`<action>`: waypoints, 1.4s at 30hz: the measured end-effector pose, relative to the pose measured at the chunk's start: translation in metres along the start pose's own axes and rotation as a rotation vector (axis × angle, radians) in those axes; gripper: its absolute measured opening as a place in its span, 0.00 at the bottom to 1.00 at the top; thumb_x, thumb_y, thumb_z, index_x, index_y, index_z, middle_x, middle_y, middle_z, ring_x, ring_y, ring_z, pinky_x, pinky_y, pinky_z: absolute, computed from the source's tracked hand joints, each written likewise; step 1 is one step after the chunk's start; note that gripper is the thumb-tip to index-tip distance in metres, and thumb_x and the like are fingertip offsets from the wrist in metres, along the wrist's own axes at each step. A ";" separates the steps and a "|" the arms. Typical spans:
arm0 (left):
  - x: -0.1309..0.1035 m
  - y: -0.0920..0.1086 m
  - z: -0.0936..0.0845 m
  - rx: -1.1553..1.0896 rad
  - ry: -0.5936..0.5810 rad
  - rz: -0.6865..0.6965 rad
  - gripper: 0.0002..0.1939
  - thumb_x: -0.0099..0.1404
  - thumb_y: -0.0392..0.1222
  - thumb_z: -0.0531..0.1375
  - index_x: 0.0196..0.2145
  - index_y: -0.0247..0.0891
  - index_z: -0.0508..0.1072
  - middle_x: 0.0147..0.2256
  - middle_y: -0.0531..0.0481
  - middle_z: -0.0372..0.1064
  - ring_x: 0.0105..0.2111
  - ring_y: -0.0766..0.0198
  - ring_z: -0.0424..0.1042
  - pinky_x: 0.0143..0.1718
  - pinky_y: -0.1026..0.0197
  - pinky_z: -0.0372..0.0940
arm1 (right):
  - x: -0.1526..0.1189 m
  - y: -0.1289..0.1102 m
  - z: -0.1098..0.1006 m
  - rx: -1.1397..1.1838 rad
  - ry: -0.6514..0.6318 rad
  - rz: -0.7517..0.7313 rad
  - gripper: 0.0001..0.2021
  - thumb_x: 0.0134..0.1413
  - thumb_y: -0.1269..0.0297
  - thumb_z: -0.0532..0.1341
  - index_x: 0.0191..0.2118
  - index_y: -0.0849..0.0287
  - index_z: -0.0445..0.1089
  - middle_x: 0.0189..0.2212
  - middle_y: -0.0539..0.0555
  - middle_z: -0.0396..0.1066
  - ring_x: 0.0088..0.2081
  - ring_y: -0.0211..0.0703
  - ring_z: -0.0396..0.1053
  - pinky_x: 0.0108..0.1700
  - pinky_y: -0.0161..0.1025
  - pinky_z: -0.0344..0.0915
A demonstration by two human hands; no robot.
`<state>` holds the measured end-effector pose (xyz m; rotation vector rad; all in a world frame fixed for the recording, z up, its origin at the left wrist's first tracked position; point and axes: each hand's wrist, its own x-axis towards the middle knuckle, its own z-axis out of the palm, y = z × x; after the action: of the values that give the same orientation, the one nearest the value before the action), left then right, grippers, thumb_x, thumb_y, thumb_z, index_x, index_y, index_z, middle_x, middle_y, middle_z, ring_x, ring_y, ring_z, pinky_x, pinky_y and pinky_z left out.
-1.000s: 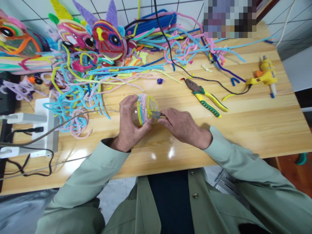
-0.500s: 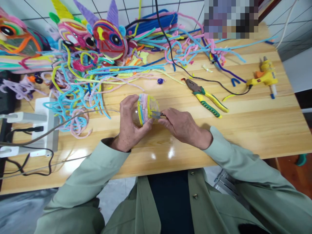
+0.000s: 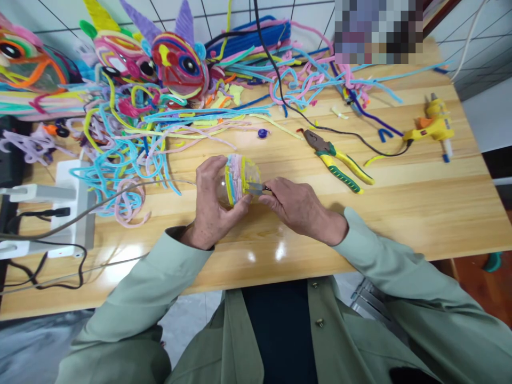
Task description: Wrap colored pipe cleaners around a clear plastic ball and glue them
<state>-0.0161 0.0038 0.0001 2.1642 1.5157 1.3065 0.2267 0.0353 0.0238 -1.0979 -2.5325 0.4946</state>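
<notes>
A clear, rounded container (image 3: pixel 236 180) lies between the two hands, banded with yellow, blue, pink and lilac fuzzy strips. The left hand (image 3: pixel 212 200) grasps it, fingers behind it and thumb along its near side. The right hand (image 3: pixel 300 207) grips a small metal tool (image 3: pixel 255 188), whose two flat prongs reach the yellow strip on the container's right part. Whether the container touches the wooden surface (image 3: pixel 256 266) beneath is hard to tell.

Just beyond the hands is a small dark-blue ball (image 3: pixel 262 133). Beyond the right hand and to its right, pliers (image 3: pixel 334 160) with yellow and green handles lie slightly open; farther right is a yellow glue gun (image 3: pixel 434 127), its black cord (image 3: pixel 340 129) running leftward past the pliers.

Left of the left hand are a tangle of fuzzy strips (image 3: pixel 116 165) and a white power strip (image 3: pixel 72 208) with plugs in it. Well beyond the left hand, colorful faces (image 3: pixel 180 66) stand near more strips, two of them with pointed horns.
</notes>
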 end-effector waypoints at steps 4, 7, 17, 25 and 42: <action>0.000 0.000 0.001 0.006 0.001 0.007 0.40 0.72 0.62 0.68 0.72 0.46 0.60 0.66 0.38 0.64 0.68 0.41 0.66 0.70 0.34 0.66 | 0.000 -0.001 0.000 -0.002 -0.001 -0.006 0.39 0.80 0.38 0.35 0.54 0.61 0.74 0.42 0.61 0.81 0.40 0.48 0.78 0.33 0.41 0.57; 0.000 -0.001 0.002 0.002 0.020 0.019 0.41 0.71 0.62 0.68 0.73 0.48 0.60 0.65 0.39 0.64 0.67 0.42 0.67 0.69 0.34 0.68 | -0.001 0.000 0.000 -0.011 -0.013 0.001 0.37 0.81 0.38 0.37 0.54 0.60 0.74 0.42 0.60 0.81 0.41 0.48 0.77 0.33 0.40 0.57; 0.000 -0.001 0.002 -0.016 0.024 -0.026 0.39 0.71 0.64 0.68 0.71 0.51 0.62 0.65 0.41 0.66 0.68 0.39 0.68 0.70 0.29 0.66 | -0.001 0.001 0.001 0.001 -0.002 -0.011 0.37 0.81 0.39 0.37 0.54 0.60 0.75 0.42 0.60 0.81 0.41 0.48 0.78 0.33 0.41 0.59; 0.000 -0.001 0.002 -0.009 0.027 -0.003 0.40 0.71 0.62 0.68 0.72 0.49 0.61 0.65 0.40 0.65 0.67 0.43 0.67 0.69 0.35 0.67 | -0.002 -0.001 -0.001 -0.009 0.022 -0.029 0.39 0.81 0.39 0.34 0.52 0.63 0.75 0.40 0.61 0.81 0.39 0.48 0.78 0.32 0.42 0.58; 0.001 -0.001 0.001 -0.001 0.012 0.033 0.40 0.72 0.61 0.68 0.73 0.46 0.60 0.65 0.39 0.65 0.67 0.42 0.67 0.69 0.36 0.67 | 0.000 -0.001 0.001 0.011 0.014 -0.008 0.41 0.80 0.37 0.33 0.51 0.62 0.75 0.40 0.61 0.82 0.39 0.47 0.78 0.32 0.41 0.56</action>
<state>-0.0162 0.0053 -0.0010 2.1938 1.4896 1.3320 0.2252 0.0343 0.0231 -1.0831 -2.5182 0.4970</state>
